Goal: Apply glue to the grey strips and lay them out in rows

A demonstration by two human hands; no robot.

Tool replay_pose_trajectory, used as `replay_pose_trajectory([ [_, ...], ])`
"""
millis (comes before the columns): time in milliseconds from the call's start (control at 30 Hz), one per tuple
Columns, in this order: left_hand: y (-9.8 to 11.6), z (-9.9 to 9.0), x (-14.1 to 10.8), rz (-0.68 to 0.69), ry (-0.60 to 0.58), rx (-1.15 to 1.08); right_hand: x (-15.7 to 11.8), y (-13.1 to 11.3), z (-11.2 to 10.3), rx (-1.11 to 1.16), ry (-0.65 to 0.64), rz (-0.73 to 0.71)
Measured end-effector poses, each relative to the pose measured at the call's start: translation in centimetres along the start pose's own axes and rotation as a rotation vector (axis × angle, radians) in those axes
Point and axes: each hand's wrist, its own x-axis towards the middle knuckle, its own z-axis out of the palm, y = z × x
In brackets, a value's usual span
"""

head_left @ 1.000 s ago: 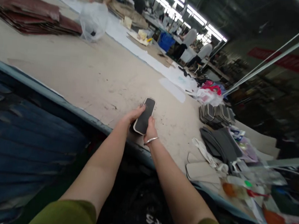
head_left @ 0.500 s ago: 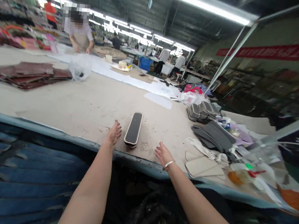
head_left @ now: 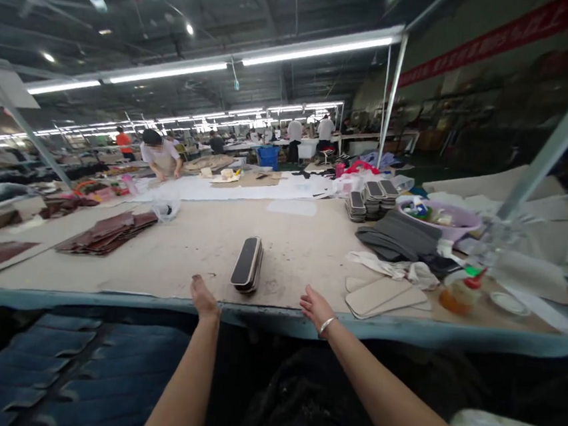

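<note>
A stack of long, round-cornered pieces (head_left: 246, 263), dark on top with pale borders, stands near the front edge of the worktable (head_left: 157, 274). To its left, my left hand (head_left: 203, 297) is held over the table edge, fingers stretched out and holding nothing. My right hand (head_left: 316, 306), with a silver bangle at the wrist, hovers right of the stack, fingers apart and nothing in them. Neither hand touches the stack. Beige rounded panels (head_left: 381, 296) lie just right of my right hand.
Brown leather-like sheets (head_left: 106, 233) lie at the left. On the right are more bordered stacks (head_left: 373, 198), dark grey pieces (head_left: 397, 236), a purple basin (head_left: 456, 223) and a red-capped bottle (head_left: 462, 294). A co-worker (head_left: 162, 154) stands across the table. A metal post (head_left: 557, 132) rises at the right.
The view has tilted up and levelled. My left hand has drawn away from the stack, leftward and back; the right stays apart from it. Both remain open, and the stack stands on the table.
</note>
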Motion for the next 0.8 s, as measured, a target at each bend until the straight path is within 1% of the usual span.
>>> replay_pose_trajectory([
  [33, -0.5, 0.6, -0.6, 0.007, 0.071, -0.010, 0.0, 0.0, 0.0, 0.009, -0.009, -0.005],
  [100, -1.6, 1.8, -1.6, 0.001, 0.159, -0.024, 0.2, 0.0, 0.0, 0.020, -0.027, -0.012],
  [200, -3.3, 3.7, -2.3, 0.001, 0.237, -0.031, 1.0, -0.2, 0.2, 0.023, -0.050, -0.022],
  [300, -4.4, 5.3, -2.1, 0.006, 0.280, 0.012, 2.2, -0.4, 0.4, 0.028, -0.060, -0.041],
  [433, -5.5, 7.0, -0.9, 0.011, 0.245, 0.108, 4.4, -0.5, 0.9, 0.047, -0.079, -0.065],
  [567, -6.9, 7.7, 0.4, -0.027, 0.200, 0.161, 7.4, -0.6, 2.6, 0.045, -0.092, -0.076],
  [667, -8.0, 7.6, 1.0, -0.086, 0.150, 0.158, 10.2, -0.5, 4.8, 0.017, -0.134, -0.076],
  [800, -8.8, 6.5, 1.3, -0.228, 0.037, 0.021, 13.9, -0.2, 7.3, -0.044, -0.247, -0.079],
])
